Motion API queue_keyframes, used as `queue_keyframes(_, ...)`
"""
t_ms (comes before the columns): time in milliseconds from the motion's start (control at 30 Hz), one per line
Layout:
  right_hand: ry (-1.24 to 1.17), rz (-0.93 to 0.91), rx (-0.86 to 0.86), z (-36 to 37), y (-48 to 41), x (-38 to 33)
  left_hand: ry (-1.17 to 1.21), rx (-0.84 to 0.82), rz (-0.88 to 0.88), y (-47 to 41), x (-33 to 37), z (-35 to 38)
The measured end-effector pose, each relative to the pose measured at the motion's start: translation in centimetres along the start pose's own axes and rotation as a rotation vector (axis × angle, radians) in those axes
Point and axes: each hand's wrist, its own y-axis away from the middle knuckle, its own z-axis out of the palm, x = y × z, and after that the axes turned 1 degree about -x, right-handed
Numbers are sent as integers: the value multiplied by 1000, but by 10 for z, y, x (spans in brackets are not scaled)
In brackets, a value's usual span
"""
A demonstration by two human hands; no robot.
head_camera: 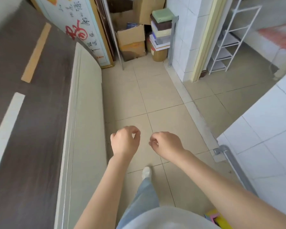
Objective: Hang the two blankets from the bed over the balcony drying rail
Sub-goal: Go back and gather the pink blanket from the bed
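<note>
My left hand (125, 141) and right hand (167, 144) hang loosely curled, holding nothing; no blanket is in view. My foot (146, 172) could catch the pale floor strip (195, 113) at right-centre, tripping me.

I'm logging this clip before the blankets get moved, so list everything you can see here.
floor tiles: many, beige, centre
dark panel: one, brown with pale strips, left
framed calligraphy panel: one, white with red and black characters, top left
cardboard boxes: at least two, brown, far recess
stacked flat boxes: several, green, brown, cream, white, right of the cardboard boxes
wire rack: one, white, past the right doorway
wall tiles: many, white, right side
pink shape: one, blurred, top right; cannot tell what
shoe: one, white, on the floor
left hand: one, loosely curled, empty
right hand: one, loosely curled, empty
</note>
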Motion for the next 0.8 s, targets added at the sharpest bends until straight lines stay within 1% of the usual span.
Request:
queue_keyframes(33, -6, 43, 24, -13, -33, 9, 5, -12, 33, -42, 11, -1)
queue_keyframes(67, -12, 52, 34, -17, -39, 11, 21, -17, 43, -50, 13, -3)
queue_keyframes(100, -27, 94, 56, -29, -66, 20, 27, -18, 68, -84, 22, -4)
queue_keyframes(167, -36, 116, 58, -41, -84, 24, 37, -23, 88, -109, 27, -9)
queue_keyframes(200, -57, 147, 82, -51, -107, 34, 43, -36, 119, -140, 37, -7)
queue_keyframes(333, -113, 255, 152, -91, -173, 72, 52, -133, 213, -237, 85, 7)
queue_keyframes(400, -105, 287, 155, -105, -194, 89, 65, -167, 258, -263, 108, 15)
queue_keyframes(467, -119, 341, 167, -120, -223, 121, 70, -208, 302, -300, 138, 34)
queue_keyframes(567, -142, 367, 169, -141, -258, 166, 49, -235, 326, -348, 177, 60)
queue_keyframes(700, -148, 388, 178, -192, -308, 247, 27, -258, 336, -414, 259, 92)
queue_keyframes(800, -145, 401, 147, -230, -331, 297, -4, -280, 346, -452, 312, 107)
